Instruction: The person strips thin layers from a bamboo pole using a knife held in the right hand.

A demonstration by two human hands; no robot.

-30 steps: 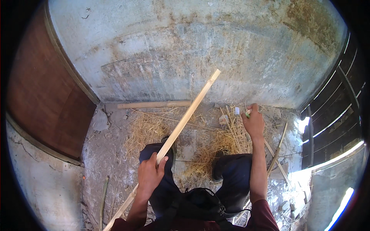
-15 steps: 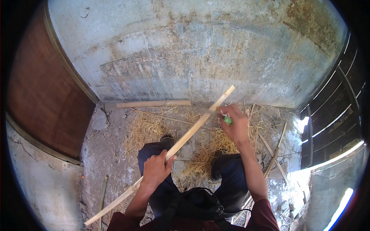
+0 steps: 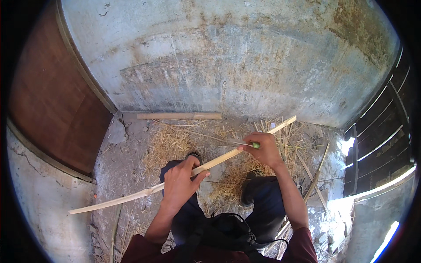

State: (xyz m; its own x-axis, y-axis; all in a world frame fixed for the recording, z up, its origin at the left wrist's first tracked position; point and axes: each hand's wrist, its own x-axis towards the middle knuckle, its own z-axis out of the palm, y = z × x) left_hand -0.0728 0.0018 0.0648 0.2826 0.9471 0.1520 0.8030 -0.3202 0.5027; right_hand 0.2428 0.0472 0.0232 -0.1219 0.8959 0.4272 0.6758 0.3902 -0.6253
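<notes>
A long pale bamboo strip [image 3: 224, 158] slants across in front of me, its far end up to the right and its near end low on the left. My left hand [image 3: 181, 180] is closed round its middle, above my left knee. In my right hand [image 3: 265, 151] is a small knife with a green handle [image 3: 255, 145]. Its thin blade points left and lies across or just over the strip. The fingers of that hand are also against the strip, so the exact contact of blade and bamboo is hard to see.
Straw-like shavings [image 3: 169, 151] cover the floor around my feet. A bamboo pole [image 3: 180, 116] lies along the foot of the stained wall [image 3: 210, 65]. Thin sticks [image 3: 316, 175] are on the right, near a dark slatted wall [image 3: 379, 131]. A brown door panel [image 3: 57, 105] stands at left.
The bamboo strip has turned to a flatter slant, its far end shifting right and down, its near end rising left. My right hand with the knife has moved slightly down. My left hand still grips the strip.
</notes>
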